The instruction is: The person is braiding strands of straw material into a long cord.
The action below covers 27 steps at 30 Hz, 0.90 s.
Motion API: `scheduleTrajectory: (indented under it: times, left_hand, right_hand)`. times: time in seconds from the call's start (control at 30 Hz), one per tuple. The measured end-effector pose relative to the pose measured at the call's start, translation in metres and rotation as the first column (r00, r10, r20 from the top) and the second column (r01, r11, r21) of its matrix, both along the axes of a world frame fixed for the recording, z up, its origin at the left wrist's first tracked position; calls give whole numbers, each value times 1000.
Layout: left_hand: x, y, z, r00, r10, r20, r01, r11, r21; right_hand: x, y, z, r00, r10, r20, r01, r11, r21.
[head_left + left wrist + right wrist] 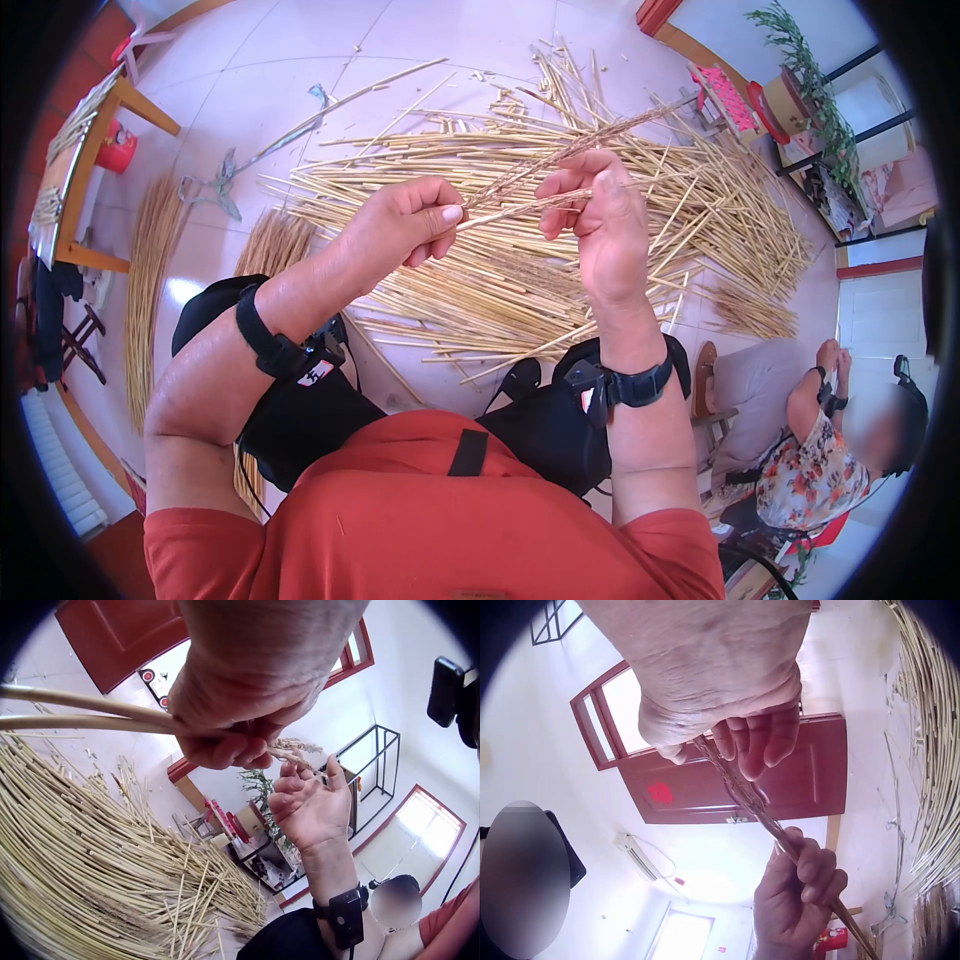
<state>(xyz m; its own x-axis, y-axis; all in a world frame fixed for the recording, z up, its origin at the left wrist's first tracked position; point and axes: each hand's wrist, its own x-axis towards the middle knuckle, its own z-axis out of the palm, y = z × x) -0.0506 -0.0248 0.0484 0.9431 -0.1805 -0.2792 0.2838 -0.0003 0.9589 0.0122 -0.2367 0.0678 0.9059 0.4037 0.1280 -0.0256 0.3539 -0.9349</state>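
My left hand [415, 220] pinches thin straw-coloured stalks between thumb and fingers. In the left wrist view, two stalks [90, 709] stick out behind the left hand [247, 712]. Their feathery seed heads [570, 150] reach toward my right hand [605, 225]. One slender head passes between the right thumb and the half-bent fingers. The left wrist view shows the right palm [319, 814] turned up, thumb apart from the fingers. In the right wrist view, the brownish seed head [739, 787] runs from the left hand [799, 889] up to the base of the right thumb.
A wide heap of cut stalks [470, 300] covers the floor ahead. Feathery bundles [150, 290] lie at left, beside a wooden table [75, 200]. A long stick tool [225, 185] lies near them. Another person [815, 480] sits at right; a potted plant [815, 90] stands behind.
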Motion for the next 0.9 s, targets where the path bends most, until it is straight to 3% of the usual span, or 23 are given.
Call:
scheduleTrajectory:
  times: [0.1, 0.63, 0.9]
  left_hand:
    - [1, 1, 1, 1000, 16, -11, -16, 999, 35]
    - [0, 1, -2, 1000, -29, -8, 29, 999, 38]
    - [2, 1, -2, 998, 14, -55, -13, 999, 29]
  right_hand:
    - [1, 0, -7, 996, -23, 87, 34, 992, -123]
    - [4, 1, -15, 997, -63, 37, 68, 989, -129]
    - [-1, 4, -7, 999, 3, 38, 2, 990, -142]
